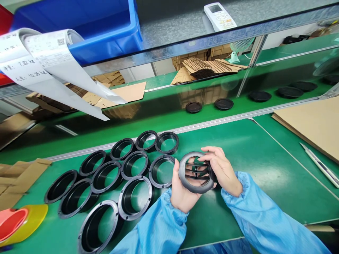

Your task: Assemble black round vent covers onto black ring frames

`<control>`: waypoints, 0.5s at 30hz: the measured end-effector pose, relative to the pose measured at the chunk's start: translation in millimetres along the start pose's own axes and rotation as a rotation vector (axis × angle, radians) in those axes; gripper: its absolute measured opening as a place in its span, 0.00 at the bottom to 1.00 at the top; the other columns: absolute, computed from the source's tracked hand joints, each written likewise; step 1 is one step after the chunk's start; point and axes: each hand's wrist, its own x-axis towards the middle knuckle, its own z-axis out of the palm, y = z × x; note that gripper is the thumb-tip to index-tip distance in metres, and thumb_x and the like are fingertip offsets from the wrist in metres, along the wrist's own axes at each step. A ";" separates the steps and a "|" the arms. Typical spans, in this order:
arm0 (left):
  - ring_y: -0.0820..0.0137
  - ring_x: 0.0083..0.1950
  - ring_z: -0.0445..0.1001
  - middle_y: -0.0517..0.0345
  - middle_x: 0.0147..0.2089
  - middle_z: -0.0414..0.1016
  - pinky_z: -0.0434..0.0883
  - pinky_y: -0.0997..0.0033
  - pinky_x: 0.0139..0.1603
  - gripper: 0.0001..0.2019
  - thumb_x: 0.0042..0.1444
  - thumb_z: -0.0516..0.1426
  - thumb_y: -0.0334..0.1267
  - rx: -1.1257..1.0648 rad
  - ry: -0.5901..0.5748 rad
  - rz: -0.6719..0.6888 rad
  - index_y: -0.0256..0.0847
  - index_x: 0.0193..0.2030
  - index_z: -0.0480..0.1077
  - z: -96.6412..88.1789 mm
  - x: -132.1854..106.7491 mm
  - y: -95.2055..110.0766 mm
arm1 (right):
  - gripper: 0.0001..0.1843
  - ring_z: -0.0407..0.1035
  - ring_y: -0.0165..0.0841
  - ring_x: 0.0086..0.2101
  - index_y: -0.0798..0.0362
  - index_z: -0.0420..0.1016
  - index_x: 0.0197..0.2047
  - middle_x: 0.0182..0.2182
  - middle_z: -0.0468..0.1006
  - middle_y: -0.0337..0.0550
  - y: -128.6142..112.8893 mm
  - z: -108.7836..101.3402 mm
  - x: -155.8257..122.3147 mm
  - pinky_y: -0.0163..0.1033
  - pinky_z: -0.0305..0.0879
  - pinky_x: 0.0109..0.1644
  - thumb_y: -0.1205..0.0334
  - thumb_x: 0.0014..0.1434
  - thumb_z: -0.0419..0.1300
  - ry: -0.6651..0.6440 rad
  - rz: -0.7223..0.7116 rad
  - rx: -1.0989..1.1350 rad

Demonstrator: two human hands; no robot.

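Note:
A round black plastic vent grille [195, 173] with slats is held upright above the green table [254, 162]. My left hand [181, 192] grips its lower left rim from behind. My right hand [222, 171] holds its right rim, fingers curled over the top edge. Both arms wear light blue sleeves. Several black plastic rings [132, 176] lie in rows on the table just left of my hands, the nearest ring [161, 170] almost touching the grille.
A conveyor belt [159, 113] beyond the table carries several black discs [224, 103]. Cardboard sheets [312, 123] and a knife [319, 164] lie at the right. A yellow and red object [18, 222] sits at the lower left. A blue bin [100, 28] and remote [219, 16] rest on the shelf above.

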 end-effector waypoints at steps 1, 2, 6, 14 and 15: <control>0.45 0.59 0.72 0.43 0.59 0.74 0.64 0.34 0.60 0.27 0.64 0.50 0.64 -0.007 -0.005 -0.001 0.43 0.47 0.78 0.0 0.2 0.1 | 0.21 0.61 0.46 0.57 0.47 0.80 0.49 0.56 0.70 0.49 -0.7 -0.4 0.1 0.54 0.64 0.58 0.52 0.76 0.46 -0.004 -0.003 0.009; 0.45 0.59 0.72 0.43 0.58 0.74 0.65 0.35 0.60 0.28 0.64 0.50 0.64 -0.014 -0.012 -0.005 0.43 0.47 0.78 0.1 0.4 0.3 | 0.21 0.61 0.46 0.57 0.46 0.80 0.50 0.56 0.70 0.48 -1.7 -0.8 0.2 0.54 0.64 0.58 0.52 0.76 0.46 -0.007 -0.008 0.013; 0.52 0.59 0.73 0.44 0.56 0.77 0.68 0.48 0.60 0.31 0.66 0.47 0.64 -0.089 -0.025 0.023 0.39 0.51 0.77 0.8 0.6 2.7 | 0.21 0.59 0.47 0.58 0.44 0.77 0.58 0.59 0.68 0.48 -5.6 -0.2 0.9 0.58 0.62 0.61 0.54 0.75 0.45 -0.061 -0.127 -0.089; 0.63 0.55 0.76 0.49 0.55 0.79 0.71 0.62 0.56 0.33 0.69 0.43 0.62 -0.173 -0.030 0.081 0.34 0.55 0.74 5.2 -2.2 7.5 | 0.20 0.59 0.50 0.57 0.42 0.72 0.64 0.60 0.69 0.47 -3.3 5.6 -2.0 0.61 0.64 0.59 0.55 0.74 0.49 -0.129 -0.300 -0.211; 0.63 0.56 0.75 0.49 0.56 0.79 0.71 0.62 0.57 0.34 0.68 0.44 0.63 -0.169 -0.028 0.084 0.34 0.55 0.74 6.3 -2.5 7.6 | 0.20 0.59 0.49 0.57 0.42 0.72 0.64 0.59 0.69 0.48 -3.3 5.5 -2.3 0.61 0.63 0.59 0.56 0.74 0.49 -0.127 -0.278 -0.195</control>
